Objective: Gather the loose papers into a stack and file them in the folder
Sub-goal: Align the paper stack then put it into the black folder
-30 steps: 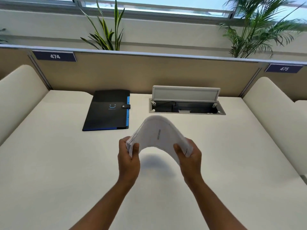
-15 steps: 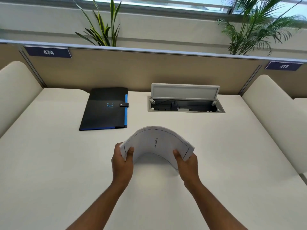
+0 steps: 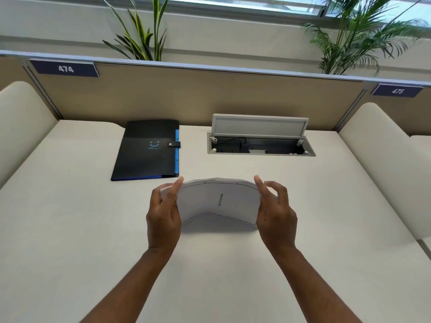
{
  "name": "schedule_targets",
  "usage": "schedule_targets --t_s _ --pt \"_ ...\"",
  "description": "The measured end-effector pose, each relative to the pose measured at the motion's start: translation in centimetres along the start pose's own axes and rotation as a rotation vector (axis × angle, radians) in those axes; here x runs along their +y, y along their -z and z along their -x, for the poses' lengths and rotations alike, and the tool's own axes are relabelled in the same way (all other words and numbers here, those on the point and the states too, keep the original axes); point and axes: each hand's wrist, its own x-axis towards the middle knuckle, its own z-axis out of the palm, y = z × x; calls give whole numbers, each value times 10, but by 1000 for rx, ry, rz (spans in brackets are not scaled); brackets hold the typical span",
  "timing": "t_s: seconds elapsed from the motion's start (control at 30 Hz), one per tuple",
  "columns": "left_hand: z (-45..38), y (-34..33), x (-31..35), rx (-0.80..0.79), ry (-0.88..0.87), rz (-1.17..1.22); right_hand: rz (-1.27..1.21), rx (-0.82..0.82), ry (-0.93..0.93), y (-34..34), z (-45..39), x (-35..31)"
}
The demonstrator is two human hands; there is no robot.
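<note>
A cream-white table (image 3: 70,229) sits against a tan fabric partition (image 3: 186,94) bearing dark blue number plates 474 (image 3: 66,69) and 475 (image 3: 397,91). A grey cable hatch (image 3: 260,141) stands open in the table. Two green potted plants (image 3: 142,31) rise behind, under a bright window (image 3: 233,2).

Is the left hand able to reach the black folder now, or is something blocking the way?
Probably yes, but not at once. The desk between the left hand and the black folder looks bare, so nothing blocks the way. The hand grips the paper stack, so it must let go first.
</note>
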Motion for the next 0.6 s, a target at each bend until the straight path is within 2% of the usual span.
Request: schedule_targets --t_s 0.1,0.17,0.27,0.33,0.4,0.47,0.6 --pt "-1 1 -1 -14 17 26 -47 7 21 -2 0 2" --pt "0 2 1 -36 107 104 -238 12 -80 -3 0 4" --pt "0 2 3 -55 373 360 -657 -97 -433 -7 0 10" --pt "0 -2 -1 -84 491 423 -896 -246 -693 -14 0 15" --pt "0 -9 -3 -152 594 394 -1001 -277 -869 -24 3 14" --pt "0 -14 -2 -170 658 351 -1015 -222 -932 -29 4 11" --pt "2 -11 2 -130 660 328 -1009 -158 -894 -28 7 9"
